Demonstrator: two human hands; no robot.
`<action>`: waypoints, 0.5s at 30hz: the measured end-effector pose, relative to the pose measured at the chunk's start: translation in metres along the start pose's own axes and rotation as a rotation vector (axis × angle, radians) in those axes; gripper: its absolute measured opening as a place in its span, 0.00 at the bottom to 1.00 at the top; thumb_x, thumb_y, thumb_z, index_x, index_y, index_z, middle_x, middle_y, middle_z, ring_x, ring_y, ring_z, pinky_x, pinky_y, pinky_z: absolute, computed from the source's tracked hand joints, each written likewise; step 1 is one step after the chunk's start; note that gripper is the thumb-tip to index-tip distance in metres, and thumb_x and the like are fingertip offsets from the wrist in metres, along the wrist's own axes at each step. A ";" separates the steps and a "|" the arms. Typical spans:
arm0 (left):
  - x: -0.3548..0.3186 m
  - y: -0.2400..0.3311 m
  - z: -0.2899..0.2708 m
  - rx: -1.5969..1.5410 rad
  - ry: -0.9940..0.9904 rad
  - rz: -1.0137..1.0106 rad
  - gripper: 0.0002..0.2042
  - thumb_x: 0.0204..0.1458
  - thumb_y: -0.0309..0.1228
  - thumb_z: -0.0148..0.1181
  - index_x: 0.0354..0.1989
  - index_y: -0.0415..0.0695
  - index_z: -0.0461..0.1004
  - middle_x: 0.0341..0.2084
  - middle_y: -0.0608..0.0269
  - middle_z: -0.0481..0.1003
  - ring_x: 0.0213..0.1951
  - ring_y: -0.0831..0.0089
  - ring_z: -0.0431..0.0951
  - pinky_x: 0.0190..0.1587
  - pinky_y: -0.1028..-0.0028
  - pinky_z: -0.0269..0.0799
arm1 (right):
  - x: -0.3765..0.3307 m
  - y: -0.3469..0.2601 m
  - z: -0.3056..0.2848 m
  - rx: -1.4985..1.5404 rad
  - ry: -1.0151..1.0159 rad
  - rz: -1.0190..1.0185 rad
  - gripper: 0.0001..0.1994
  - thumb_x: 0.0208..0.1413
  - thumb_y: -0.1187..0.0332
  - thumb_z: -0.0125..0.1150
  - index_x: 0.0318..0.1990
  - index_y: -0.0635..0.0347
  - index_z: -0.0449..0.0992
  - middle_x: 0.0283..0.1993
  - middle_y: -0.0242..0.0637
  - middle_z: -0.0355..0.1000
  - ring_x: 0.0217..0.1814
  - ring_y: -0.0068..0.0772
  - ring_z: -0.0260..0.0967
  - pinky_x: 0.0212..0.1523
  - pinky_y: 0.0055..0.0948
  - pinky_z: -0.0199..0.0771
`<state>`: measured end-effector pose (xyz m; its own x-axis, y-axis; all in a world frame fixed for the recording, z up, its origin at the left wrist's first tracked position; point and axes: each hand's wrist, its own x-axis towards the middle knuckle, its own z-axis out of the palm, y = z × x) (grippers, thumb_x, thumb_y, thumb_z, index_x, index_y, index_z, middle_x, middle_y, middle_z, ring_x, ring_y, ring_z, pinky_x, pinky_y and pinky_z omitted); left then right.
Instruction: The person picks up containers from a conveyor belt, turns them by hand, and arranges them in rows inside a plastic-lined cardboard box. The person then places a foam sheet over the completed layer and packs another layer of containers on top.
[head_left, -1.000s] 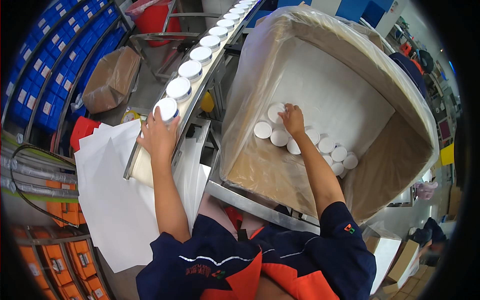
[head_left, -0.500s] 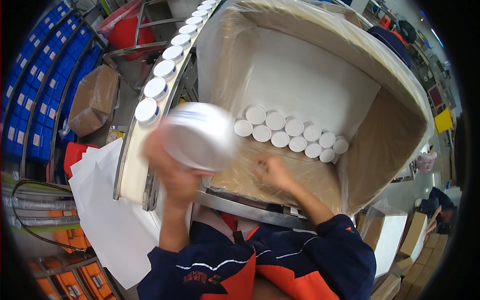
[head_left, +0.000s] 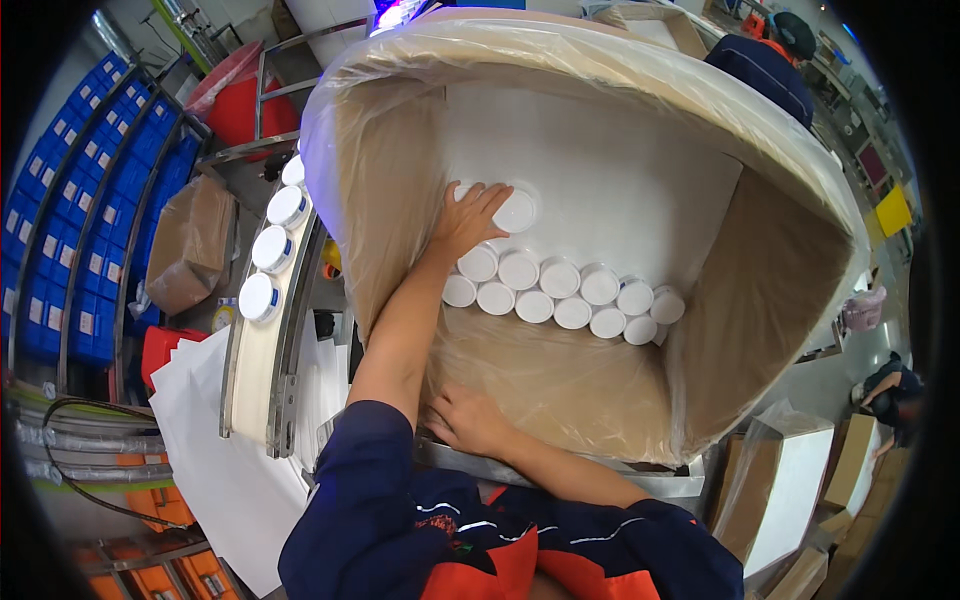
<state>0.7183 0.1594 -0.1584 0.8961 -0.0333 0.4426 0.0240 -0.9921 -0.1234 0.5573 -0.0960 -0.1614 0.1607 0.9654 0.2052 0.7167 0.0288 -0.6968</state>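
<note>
so far two short rows of white-lidded jars (head_left: 560, 293) stand packed against the far wall of the plastic-lined carton (head_left: 600, 110), and most of its floor on the near side of them looks unfilled, so the packing seems early. the left hand (head_left: 466, 222), fingers spread, presses one more white jar (head_left: 515, 211) just beyond those rows, lid toward the camera, its long axis seemingly running into the carton. the right hand (head_left: 472, 422) rests loosely curled on the carton's near rim, pinching nothing. more jars (head_left: 272, 250) wait on the conveyor left of the carton.
</note>
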 end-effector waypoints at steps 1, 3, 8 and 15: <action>-0.002 -0.004 0.005 -0.021 0.041 0.042 0.42 0.42 0.53 0.69 0.66 0.53 0.61 0.61 0.70 0.66 0.60 0.68 0.67 0.62 0.49 0.52 | 0.002 0.000 -0.001 -0.002 0.016 -0.013 0.14 0.54 0.60 0.63 0.40 0.62 0.74 0.39 0.46 0.68 0.40 0.51 0.71 0.39 0.44 0.74; -0.008 -0.004 0.011 -0.120 0.077 0.004 0.41 0.40 0.51 0.71 0.64 0.54 0.62 0.60 0.69 0.67 0.61 0.67 0.66 0.62 0.48 0.52 | 0.002 0.002 -0.001 0.012 0.010 -0.013 0.15 0.53 0.60 0.63 0.40 0.62 0.74 0.40 0.47 0.68 0.40 0.52 0.71 0.39 0.44 0.74; -0.019 0.013 0.010 -0.288 0.022 -0.123 0.37 0.36 0.43 0.72 0.59 0.51 0.66 0.58 0.62 0.68 0.63 0.65 0.64 0.64 0.43 0.50 | 0.003 0.010 0.000 0.060 -0.015 0.020 0.16 0.52 0.60 0.64 0.42 0.63 0.74 0.41 0.48 0.67 0.40 0.52 0.71 0.39 0.45 0.74; -0.032 0.020 0.006 -0.336 0.000 -0.253 0.39 0.36 0.46 0.73 0.61 0.56 0.65 0.67 0.55 0.55 0.70 0.52 0.51 0.66 0.37 0.46 | 0.008 0.006 0.001 0.068 -0.043 0.031 0.18 0.51 0.59 0.65 0.41 0.65 0.74 0.42 0.48 0.66 0.43 0.53 0.70 0.42 0.45 0.73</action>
<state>0.6933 0.1410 -0.1806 0.8804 0.2168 0.4219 0.0975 -0.9532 0.2862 0.5628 -0.0878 -0.1647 0.1512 0.9764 0.1540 0.6638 0.0151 -0.7478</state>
